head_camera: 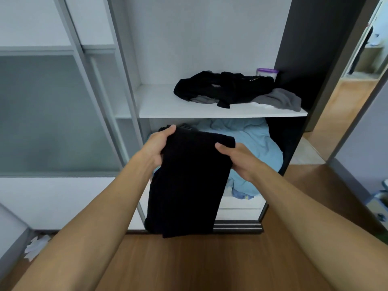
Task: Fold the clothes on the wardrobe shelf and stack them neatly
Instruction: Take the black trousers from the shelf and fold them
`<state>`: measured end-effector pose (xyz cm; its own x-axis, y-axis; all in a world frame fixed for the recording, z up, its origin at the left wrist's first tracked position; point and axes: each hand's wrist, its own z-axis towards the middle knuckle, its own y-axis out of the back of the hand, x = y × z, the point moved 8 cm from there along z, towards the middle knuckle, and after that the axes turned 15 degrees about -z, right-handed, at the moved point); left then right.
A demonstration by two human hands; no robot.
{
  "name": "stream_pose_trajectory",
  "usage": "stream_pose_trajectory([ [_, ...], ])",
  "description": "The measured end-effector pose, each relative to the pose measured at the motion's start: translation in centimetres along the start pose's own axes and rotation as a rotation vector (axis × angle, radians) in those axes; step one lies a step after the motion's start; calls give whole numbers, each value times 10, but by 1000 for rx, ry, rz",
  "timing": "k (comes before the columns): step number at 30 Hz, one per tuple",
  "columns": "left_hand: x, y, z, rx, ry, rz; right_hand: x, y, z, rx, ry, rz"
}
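A long black garment (189, 181) hangs folded lengthwise in front of the wardrobe, below the white shelf (163, 106). My left hand (157, 145) grips its upper left corner and my right hand (235, 158) grips its upper right edge, thumbs on top. On the shelf lies a rumpled black garment (222, 87) on top of a grey one (281, 99), toward the right side. The lower end of the held garment reaches the wardrobe's floor rail.
A purple-lidded container (267, 73) stands at the shelf's back right. Crumpled light blue fabric (252, 143) fills the compartment under the shelf. A sliding door (52, 112) stands at left, wooden floor (189, 263) below, an open doorway (346, 101) at right.
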<state>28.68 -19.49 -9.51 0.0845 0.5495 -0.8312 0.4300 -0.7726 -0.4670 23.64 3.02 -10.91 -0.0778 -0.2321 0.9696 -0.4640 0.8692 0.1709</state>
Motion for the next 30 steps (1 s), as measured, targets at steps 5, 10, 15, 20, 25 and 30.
stream_pose_trajectory([
  [5,9,24,-8,272,28,82,17,-4,8,-116,-39,34],
  [10,40,30,-14,362,46,200,16,1,7,-94,-122,89],
  [15,29,15,-7,199,-135,163,5,7,6,-80,-214,188],
  [20,11,11,0,38,-216,69,-6,9,3,-95,-159,10],
  [25,-2,24,7,-58,-262,185,-17,2,1,-128,-162,-153],
  [30,-15,40,16,-43,-313,576,0,-13,3,-63,-40,-296],
])
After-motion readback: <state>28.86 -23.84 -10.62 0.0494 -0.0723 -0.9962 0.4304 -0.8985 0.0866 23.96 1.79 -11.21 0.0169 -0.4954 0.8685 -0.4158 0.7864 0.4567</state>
